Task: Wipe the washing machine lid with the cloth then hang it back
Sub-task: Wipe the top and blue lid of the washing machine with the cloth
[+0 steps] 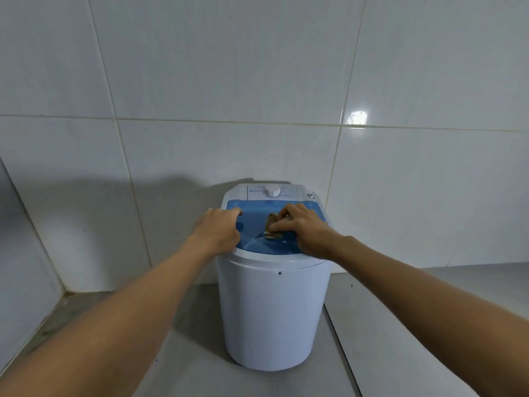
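At far left of the frame, a narrow strip of side wall point(17, 253) meeting the back wall in a corner, grey floor point(120, 325) running beneath. From lower left, a bare forearm reaching up toward centre, ending in the left hand point(219, 229) at the left edge of the blue translucent lid point(259, 245); fingers point(233, 211) curled over that edge and resting on it, nothing in the grasp besides the lid rim itself. At centre, a small white round washing machine point(274, 316) standing on the floor against the tiled back wall point(257, 81), a small screw point(280, 273) just under the top rim at front, a white control panel at the rear with a round dial point(272, 190) in its middle. On the lid, right of centre, a crumpled tan cloth point(272, 224), pressed flat against the blue surface under the right hand point(305, 227); fingers point(282, 226) bent and close together, pinning the cloth, much of the fabric hidden beneath the palm. From lower right, the second bare forearm stretching up to that hand. Upper right of the frame, a bright glare spot point(356, 117) on the glossy tile. At right, a dark seam point(340, 345) running diagonally across the floor beside the machine.
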